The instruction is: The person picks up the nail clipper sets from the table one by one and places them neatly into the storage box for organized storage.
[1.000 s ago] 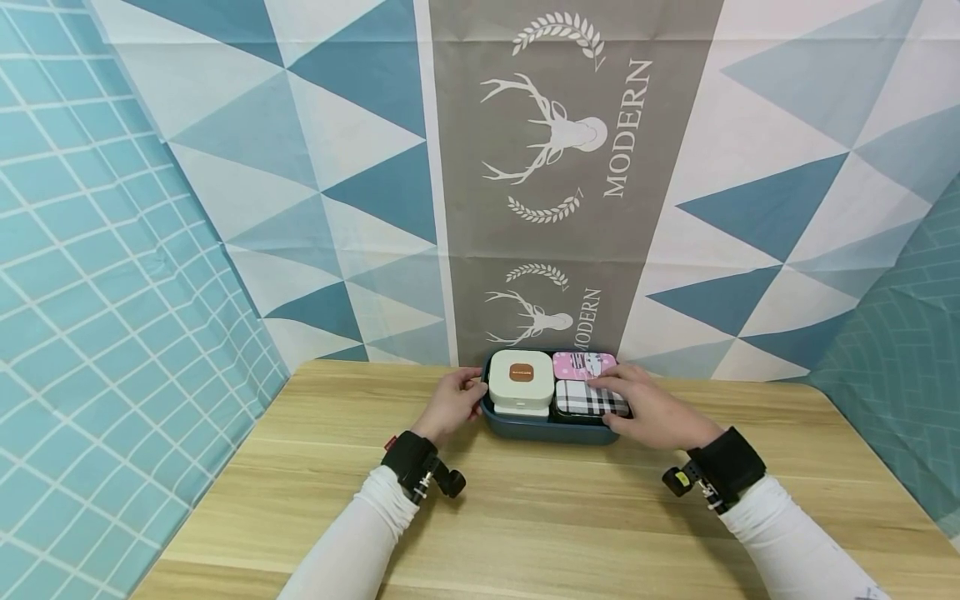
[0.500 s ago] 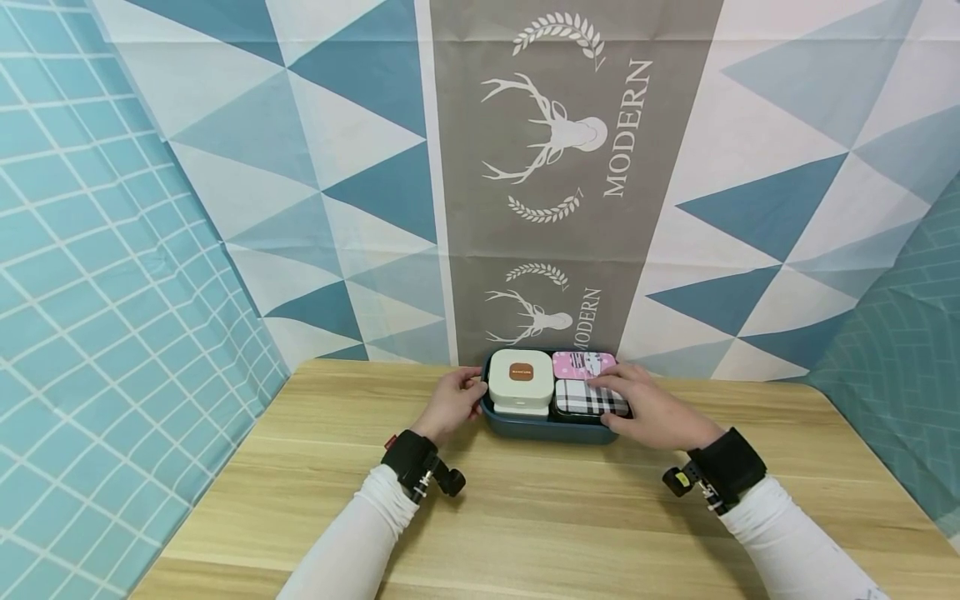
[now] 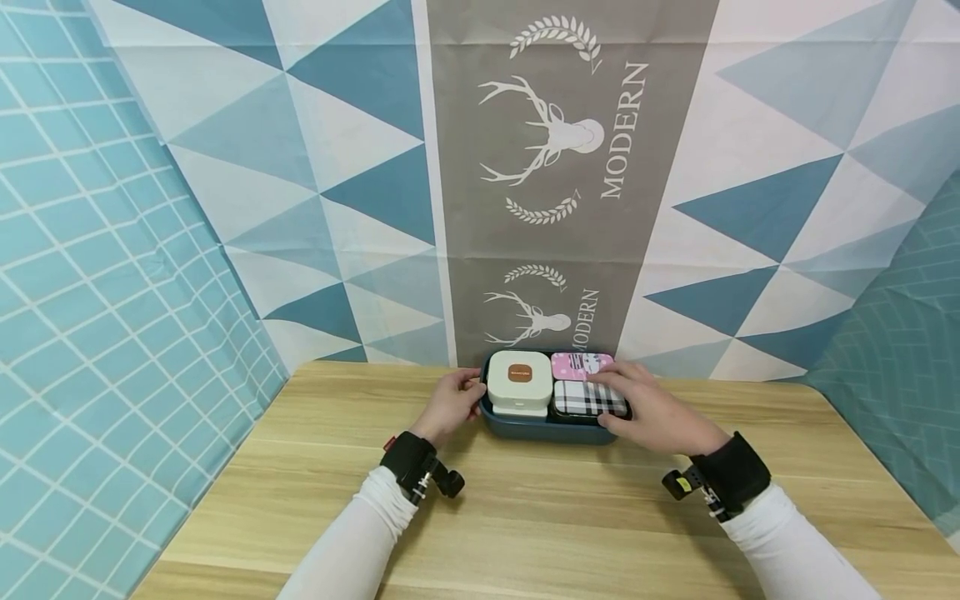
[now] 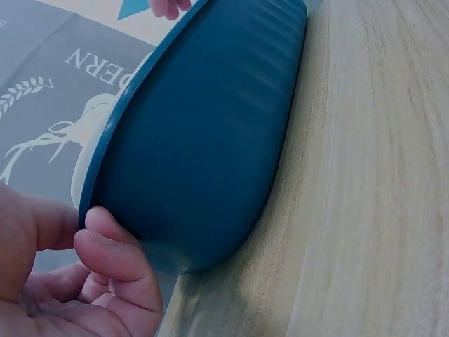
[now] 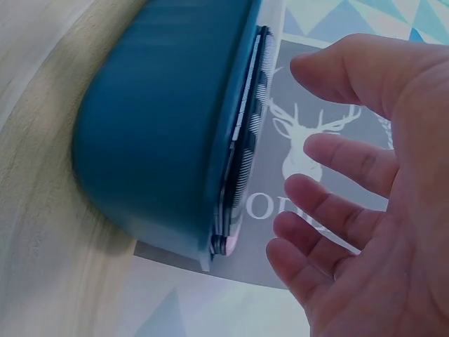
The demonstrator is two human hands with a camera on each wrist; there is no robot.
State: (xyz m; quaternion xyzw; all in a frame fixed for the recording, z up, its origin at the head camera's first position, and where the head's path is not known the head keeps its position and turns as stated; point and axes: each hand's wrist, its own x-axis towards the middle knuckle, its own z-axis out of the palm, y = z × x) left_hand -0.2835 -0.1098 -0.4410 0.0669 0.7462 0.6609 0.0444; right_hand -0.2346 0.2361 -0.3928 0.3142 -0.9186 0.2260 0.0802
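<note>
At the back of the table stands a dark blue plastic bin (image 3: pixel 547 431) holding several small boxes. My left hand (image 3: pixel 452 406) pinches its left rim between thumb and fingers, as the left wrist view shows on the bin wall (image 4: pixel 196 133). Inside, a cream square box (image 3: pixel 517 395) with a brown label lies on another white piece at the left. A pink patterned box (image 3: pixel 572 366) lies at the back right, a black-and-white plaid box (image 3: pixel 581 398) before it. Over the plaid box hovers my right hand (image 3: pixel 654 410), its fingers apart and slightly bent, holding nothing in the right wrist view.
The wooden table (image 3: pixel 525 525) stretches forward and to both sides of the bin. A printed cloth (image 3: pixel 540 183) with deer heads hangs right behind it. Blue tile-patterned sheets (image 3: pixel 97 317) enclose the left and right sides.
Very little differs. My right wrist has edged slightly down and to the right, with the fingers still over the plaid box. The left hand and the bin stay in place.
</note>
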